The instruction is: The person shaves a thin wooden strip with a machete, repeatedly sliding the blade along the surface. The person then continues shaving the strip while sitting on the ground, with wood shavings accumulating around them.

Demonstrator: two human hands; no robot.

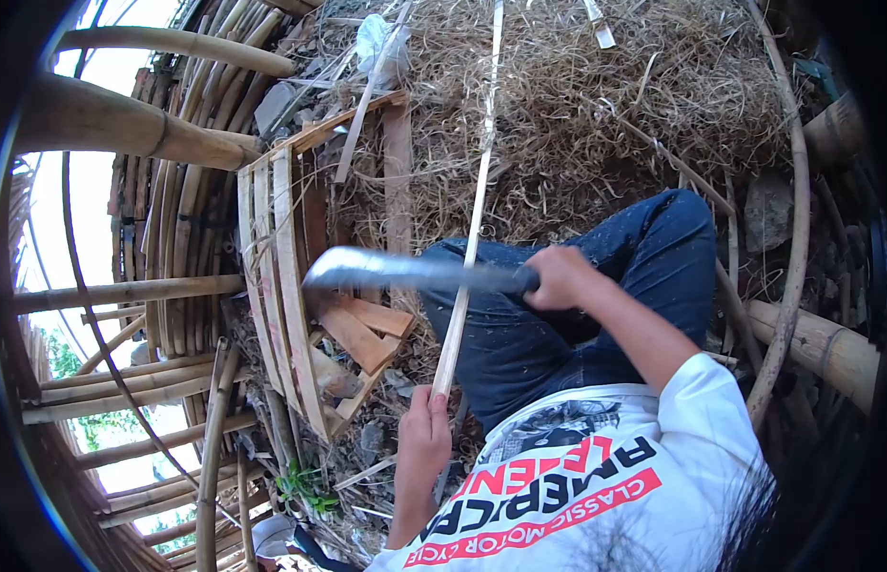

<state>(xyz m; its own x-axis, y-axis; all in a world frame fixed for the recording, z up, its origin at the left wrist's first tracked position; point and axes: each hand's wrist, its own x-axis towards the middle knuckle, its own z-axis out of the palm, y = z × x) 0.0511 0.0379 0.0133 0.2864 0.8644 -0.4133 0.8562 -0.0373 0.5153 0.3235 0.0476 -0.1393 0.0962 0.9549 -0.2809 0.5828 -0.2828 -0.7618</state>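
A long, pale bamboo strip [479,191] runs from the top of the view down across my lap. Its near end is gripped by my left hand [426,429], fingers closed round it. In my right hand [558,276] is the dark handle of a large machete, held in a fist. The machete's blade [396,271], slightly blurred, points left and lies across the strip in the view; whether the two touch I cannot tell. My legs in dark jeans [519,367] are bent beneath, with small pale flecks on them.
A slatted wooden crate [286,257] lies at the left, with wood blocks [367,334] inside. Thick bamboo poles [129,119] jut in from the left. Heaped shavings [586,105] cover the ground ahead, near a plastic bag [378,43]. A curved branch [798,210] stands at the right.
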